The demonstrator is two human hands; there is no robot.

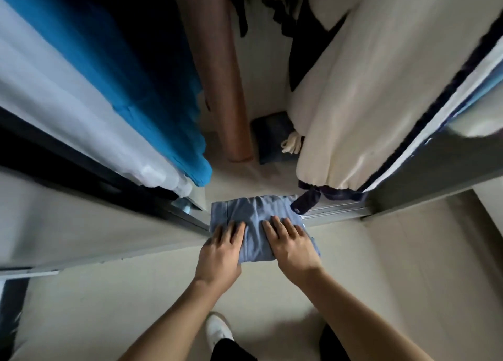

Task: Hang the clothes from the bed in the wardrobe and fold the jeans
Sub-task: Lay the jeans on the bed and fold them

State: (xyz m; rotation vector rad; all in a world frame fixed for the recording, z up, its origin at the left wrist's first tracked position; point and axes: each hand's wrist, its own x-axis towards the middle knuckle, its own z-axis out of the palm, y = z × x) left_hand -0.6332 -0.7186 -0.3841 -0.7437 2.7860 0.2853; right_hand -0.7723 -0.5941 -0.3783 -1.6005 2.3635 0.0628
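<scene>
Folded pale-blue denim jeans sit at the wardrobe's grey metal door track. Left hand at their 7 o'clock and right hand at 5 o'clock press flat, fingers straight.

The jeans are soft, matt, light-blue denim cloth, faintly creased. The teal garment looks a thick matt cloth, the cream garment a smoother one with a gathered hem. The door track is ridged, shiny metal; the floor is smooth and matt.
</scene>
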